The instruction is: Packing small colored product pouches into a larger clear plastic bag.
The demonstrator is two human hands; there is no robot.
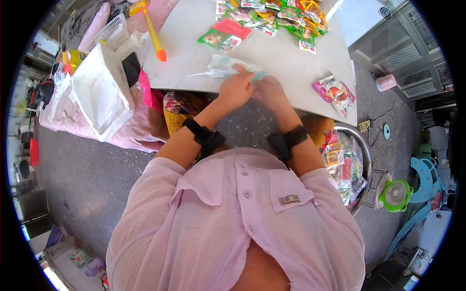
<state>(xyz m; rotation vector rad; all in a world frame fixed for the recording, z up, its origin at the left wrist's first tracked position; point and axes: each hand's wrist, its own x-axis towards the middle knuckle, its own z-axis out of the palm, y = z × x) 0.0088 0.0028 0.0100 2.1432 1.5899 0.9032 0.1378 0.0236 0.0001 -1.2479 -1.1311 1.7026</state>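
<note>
At the near edge of the pale table [187, 41] lies a clear plastic bag [221, 67] with a bluish tint. My left hand [237, 88] is closed on its near side, with the index finger stretched across it. My right hand [270, 92], a little smeared by motion, has its fingers curled at the bag's right end, close beside the left hand. What the bag contains, if anything, I cannot make out. Farther back on the table sits a pile of colourful snack packets [286, 17]. A purple-and-red packet [335, 94] lies alone toward the right corner.
A round metal-rimmed basin [369, 165] holding many packets stands by my right side. On the left are a white foam box [99, 92] on pink cloth, a dark phone-like slab [131, 69] and a yellow stick with an orange tip [154, 36]. A green fan [395, 195] stands at far right.
</note>
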